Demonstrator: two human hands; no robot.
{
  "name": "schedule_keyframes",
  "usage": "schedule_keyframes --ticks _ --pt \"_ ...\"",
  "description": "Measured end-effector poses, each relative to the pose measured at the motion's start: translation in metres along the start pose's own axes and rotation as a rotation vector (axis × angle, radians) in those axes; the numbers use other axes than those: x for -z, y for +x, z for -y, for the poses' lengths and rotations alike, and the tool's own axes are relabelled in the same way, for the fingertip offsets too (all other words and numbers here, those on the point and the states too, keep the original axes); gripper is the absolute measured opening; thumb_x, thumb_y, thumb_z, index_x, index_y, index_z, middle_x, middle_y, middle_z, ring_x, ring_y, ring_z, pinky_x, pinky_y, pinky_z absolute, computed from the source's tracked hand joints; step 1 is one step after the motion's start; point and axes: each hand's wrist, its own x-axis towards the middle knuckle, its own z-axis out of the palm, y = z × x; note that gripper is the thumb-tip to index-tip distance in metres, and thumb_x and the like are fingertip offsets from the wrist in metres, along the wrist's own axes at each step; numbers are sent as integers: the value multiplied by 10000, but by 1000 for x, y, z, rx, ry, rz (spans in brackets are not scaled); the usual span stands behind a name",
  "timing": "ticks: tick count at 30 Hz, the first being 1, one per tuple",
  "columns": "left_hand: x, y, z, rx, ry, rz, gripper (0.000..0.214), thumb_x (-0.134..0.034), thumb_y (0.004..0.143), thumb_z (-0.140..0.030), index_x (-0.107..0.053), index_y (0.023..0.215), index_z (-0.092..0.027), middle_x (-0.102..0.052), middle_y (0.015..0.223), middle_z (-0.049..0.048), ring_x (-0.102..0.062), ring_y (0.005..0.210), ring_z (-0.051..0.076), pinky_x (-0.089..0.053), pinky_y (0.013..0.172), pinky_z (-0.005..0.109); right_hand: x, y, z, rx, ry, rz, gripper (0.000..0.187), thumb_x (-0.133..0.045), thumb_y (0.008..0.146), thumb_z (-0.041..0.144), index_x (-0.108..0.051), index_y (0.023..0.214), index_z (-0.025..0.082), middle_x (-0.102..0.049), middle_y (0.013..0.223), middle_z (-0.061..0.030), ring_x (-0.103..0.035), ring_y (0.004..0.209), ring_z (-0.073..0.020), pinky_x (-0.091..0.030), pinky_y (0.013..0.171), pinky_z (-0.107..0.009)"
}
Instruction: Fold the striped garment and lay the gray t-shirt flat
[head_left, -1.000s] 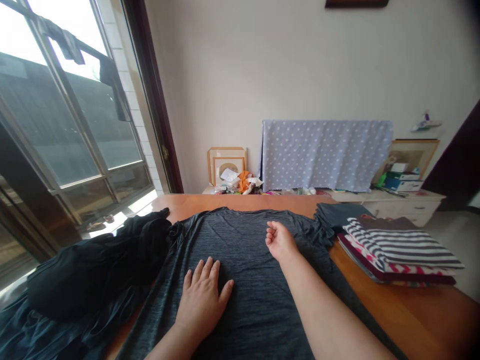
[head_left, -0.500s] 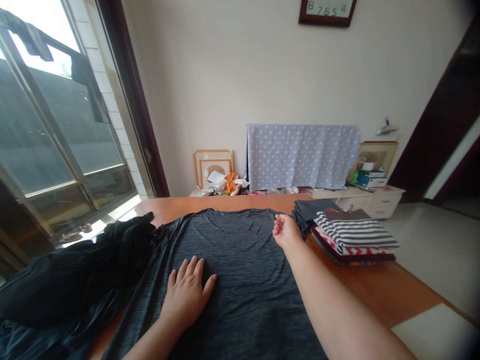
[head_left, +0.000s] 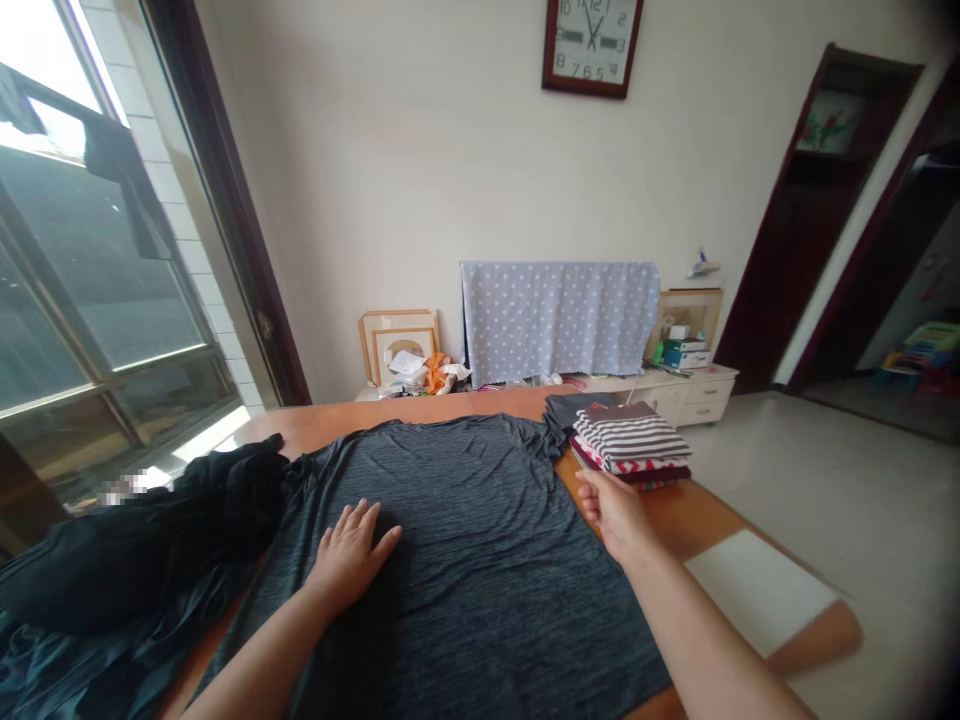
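Two bare hands are at a dark shirt (head_left: 465,540), which lies spread on the table (head_left: 694,515), its collar end toward the far edge and faint creases running over it. The left hand (head_left: 346,558) rests palm down on the shirt's left half, its four fingers slightly apart and the thumb held well out to the side. The right hand (head_left: 616,510) is at the shirt's right edge, fingers curled in and thumb against the forefinger; whether any cloth is caught between them, I cannot tell. Just beyond that hand sits a folded stack (head_left: 634,440), striped on top, with a dark folded cloth (head_left: 574,405) just to its left, by the shirt's sleeve. A black heap (head_left: 142,540) of clothes lies along the shirt's left side, touching it. At the table's right end is a pale patch (head_left: 765,585). Behind the table, a spotted cloth (head_left: 559,320) hangs above a low cabinet (head_left: 705,395), and a clock (head_left: 592,45) is on the wall (head_left: 420,160), its top cut off.
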Motion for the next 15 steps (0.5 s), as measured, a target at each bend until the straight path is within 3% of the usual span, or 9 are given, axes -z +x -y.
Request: schedule_keyframes --ticks 3,5,9,12,15 --pt "19 -10 10 -60 -193 -88 748 -512 866 -658 -590 1400 -141 -483 1556 171 -373 1487 348 -293 1218 509 34 -24 -2 46 -87 9 310 -825 675 413 -690 806 166 -635 628 21 -474 486 -68 -327 432 -184" --pt "39 -28 20 -56 -387 -156 699 -546 852 -655 -633 1334 -156 -619 1416 147 -545 1350 311 -393 1164 440 53 -35 -8 85 -272 50 353 -764 731 515 -687 808 179 -630 642 17 -493 511 -86 -369 466 -202" --pt "74 -85 52 165 -670 -321 646 -572 850 -655 -662 1256 -160 -762 1108 95 -703 1037 268 -544 911 361 82 -43 -29 144 -608 147 444 -625 813 629 -723 929 212 -674 718 -14 -620 669 -170 -467 595 -257" --pt "84 -131 77 397 -570 -501 551 -546 878 -609 -692 1168 -164 -775 996 82 -706 956 262 -532 818 335 92 -39 -45 199 -863 221 477 -539 851 669 -742 943 248 -735 793 -36 -697 809 -239 -502 699 -294" --pt "85 -171 87 517 -373 -487 463 -486 924 -558 -700 1122 -199 -768 1003 87 -695 972 273 -506 810 344 93 -38 -54 341 -1061 230 448 -521 853 661 -757 906 285 -774 829 -35 -727 826 -259 -509 738 -297"
